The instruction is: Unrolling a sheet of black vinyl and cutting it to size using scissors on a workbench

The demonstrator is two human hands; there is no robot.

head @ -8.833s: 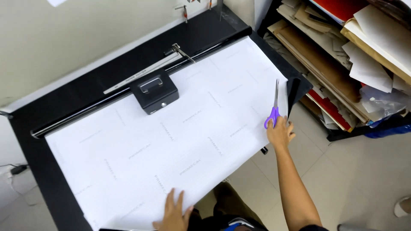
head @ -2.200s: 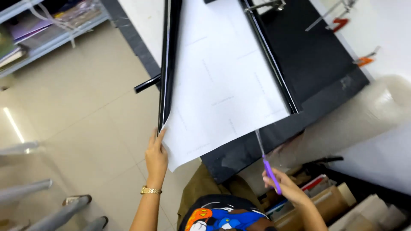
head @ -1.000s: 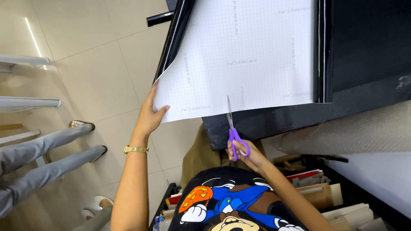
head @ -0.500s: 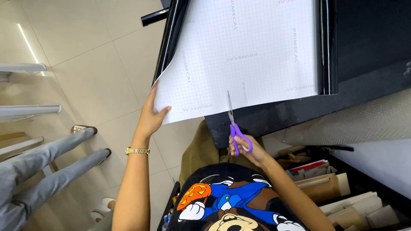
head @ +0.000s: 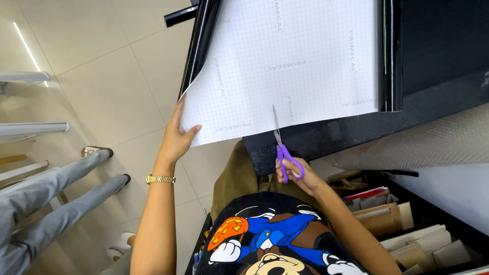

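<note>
Two hands at work, left hand (head: pixel 177 137) pinching gridded sheet (head: pixel 295 61) corner, right hand (head: pixel 298 175) gripping purple scissors (head: pixel 281 145)

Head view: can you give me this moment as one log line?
left hand: holds sheet corner | right hand: purple scissors at white gridded sheet edge

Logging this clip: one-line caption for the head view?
Left hand grips white gridded backing sheet; right hand cuts its edge with purple-handled scissors.

black cartoon-print shirt (head: pixel 275 244), olive trousers (head: pixel 237 178), gold wristwatch (head: pixel 160 179).
</note>
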